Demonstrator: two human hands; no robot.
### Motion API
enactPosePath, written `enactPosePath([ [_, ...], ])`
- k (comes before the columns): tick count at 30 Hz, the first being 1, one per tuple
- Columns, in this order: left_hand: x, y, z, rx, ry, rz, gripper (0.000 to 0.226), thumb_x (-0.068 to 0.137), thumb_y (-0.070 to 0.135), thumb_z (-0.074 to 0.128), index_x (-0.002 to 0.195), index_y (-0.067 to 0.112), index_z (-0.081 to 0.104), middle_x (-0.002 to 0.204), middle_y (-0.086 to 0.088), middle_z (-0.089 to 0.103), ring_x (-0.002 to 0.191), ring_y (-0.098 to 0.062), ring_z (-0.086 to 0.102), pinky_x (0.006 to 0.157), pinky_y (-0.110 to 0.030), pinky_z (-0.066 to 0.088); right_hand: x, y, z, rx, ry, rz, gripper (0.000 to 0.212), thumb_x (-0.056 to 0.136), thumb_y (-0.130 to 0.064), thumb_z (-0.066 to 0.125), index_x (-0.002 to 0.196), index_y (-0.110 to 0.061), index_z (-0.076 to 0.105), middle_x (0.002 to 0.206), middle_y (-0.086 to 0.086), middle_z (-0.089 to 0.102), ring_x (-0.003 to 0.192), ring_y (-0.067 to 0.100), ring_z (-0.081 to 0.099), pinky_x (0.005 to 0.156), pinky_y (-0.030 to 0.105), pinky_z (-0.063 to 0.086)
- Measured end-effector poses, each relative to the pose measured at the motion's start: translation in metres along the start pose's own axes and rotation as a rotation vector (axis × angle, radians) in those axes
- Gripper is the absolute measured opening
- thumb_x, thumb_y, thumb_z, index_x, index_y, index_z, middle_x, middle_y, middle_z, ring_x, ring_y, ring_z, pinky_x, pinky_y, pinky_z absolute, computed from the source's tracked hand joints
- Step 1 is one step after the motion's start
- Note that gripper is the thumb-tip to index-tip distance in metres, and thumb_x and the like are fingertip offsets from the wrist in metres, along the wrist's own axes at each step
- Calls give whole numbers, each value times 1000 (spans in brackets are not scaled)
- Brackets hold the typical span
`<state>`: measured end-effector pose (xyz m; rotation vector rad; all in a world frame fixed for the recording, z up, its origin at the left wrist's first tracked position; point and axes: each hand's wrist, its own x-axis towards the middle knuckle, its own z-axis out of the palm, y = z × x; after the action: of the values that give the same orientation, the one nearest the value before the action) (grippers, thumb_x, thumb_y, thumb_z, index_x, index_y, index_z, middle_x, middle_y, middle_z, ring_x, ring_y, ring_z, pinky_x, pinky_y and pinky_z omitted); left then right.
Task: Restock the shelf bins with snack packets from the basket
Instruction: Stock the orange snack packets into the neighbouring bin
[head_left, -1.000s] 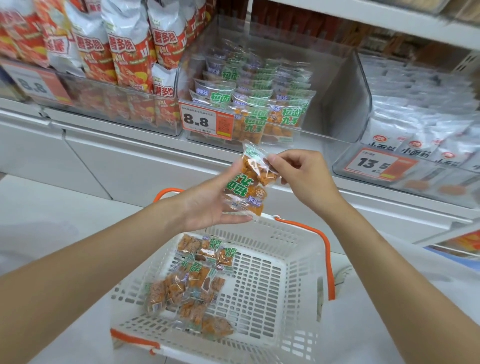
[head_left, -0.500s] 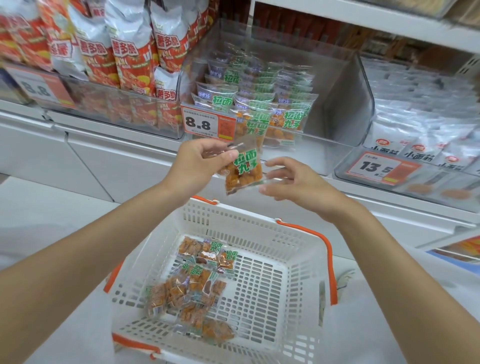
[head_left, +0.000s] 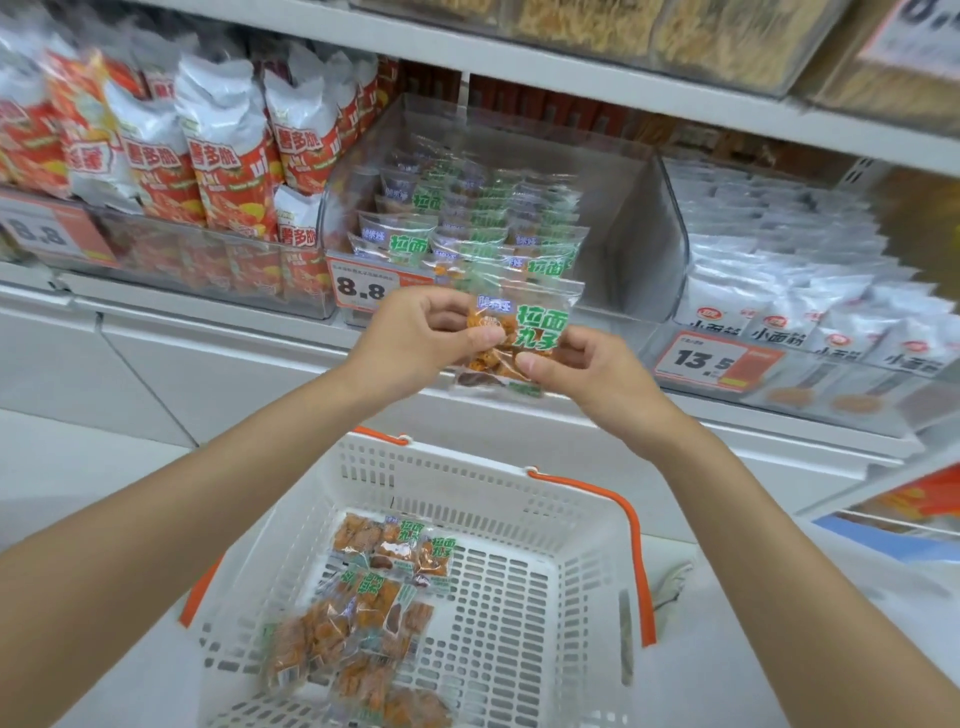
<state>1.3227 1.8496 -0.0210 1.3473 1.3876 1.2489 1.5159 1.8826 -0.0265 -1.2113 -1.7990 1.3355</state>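
White shelf (head_left: 208, 332) across upper view, with clear bins in row; white basket (head_left: 587, 571) with orange handles below, in front of shelf; middle bin (head_left: 644, 234) stocked on left with green-lettered packets; loose packets (head_left: 363, 613) lying in basket, left side; left hand (head_left: 421, 332) and right hand (head_left: 587, 374) raised just before middle bin, both pinching single packet (head_left: 524, 327) between thumb and curled fingers, upright, label toward camera; price tag (head_left: 363, 286) marked 8.8, partly behind left hand.
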Motion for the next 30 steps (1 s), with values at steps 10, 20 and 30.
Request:
enactPosePath([
  [10, 104, 72, 17, 444, -110, 138, 19, 84, 34, 73, 88, 15, 77, 89, 15, 69, 69, 8, 61, 75, -24, 53, 67, -37, -65, -327, 329, -39, 30, 76, -21, 82, 97, -9, 65, 93, 9, 73, 75, 18, 66, 70, 34, 54],
  [20, 146, 37, 20, 1028, -306, 115, 16, 76, 29, 81, 81, 22, 68, 107, 1, 69, 103, -20, 62, 90, -37, 51, 119, -13, -54, -657, -39, 330, 48, 75, -33, 81, 115, -12, 63, 102, 3, 67, 81, 16, 64, 70, 21, 52],
  [30, 148, 39, 26, 967, -285, 231, 16, 77, 12, 81, 72, 21, 68, 81, 4, 68, 83, -16, 64, 77, -31, 52, 123, -7, -55, -515, 50, 324, 68, 48, -31, 91, 110, -13, 68, 102, 2, 72, 94, 19, 68, 84, 33, 55],
])
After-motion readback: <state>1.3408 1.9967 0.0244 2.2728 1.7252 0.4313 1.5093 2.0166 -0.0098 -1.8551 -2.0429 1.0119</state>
